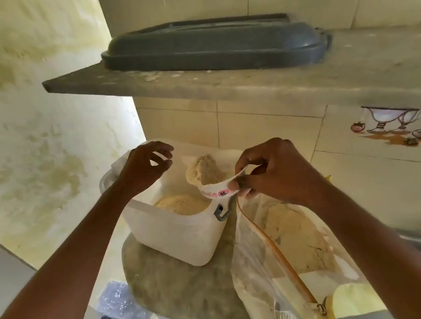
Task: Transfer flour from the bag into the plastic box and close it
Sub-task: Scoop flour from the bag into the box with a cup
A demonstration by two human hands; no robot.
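Note:
A white plastic box (pixel 179 235) stands open on the stone counter (pixel 184 291), with a mound of flour (pixel 180 203) inside. My right hand (pixel 278 172) pinches the rim of a small white cup (pixel 216 188) heaped with flour, held over the box's right edge. My left hand (pixel 146 167) hovers above the box's far left corner, fingers loosely curled and holding nothing. The clear plastic flour bag (pixel 289 240) stands open right of the box, flour showing through it. The grey lid (pixel 213 46) lies on the shelf above.
A stone shelf (pixel 247 79) juts out above the counter at head height. Tiled wall behind, plaster wall to the left. A grey latch (pixel 220 213) hangs on the box's right side. Yellow items (pixel 353 298) lie beside the bag's bottom corner.

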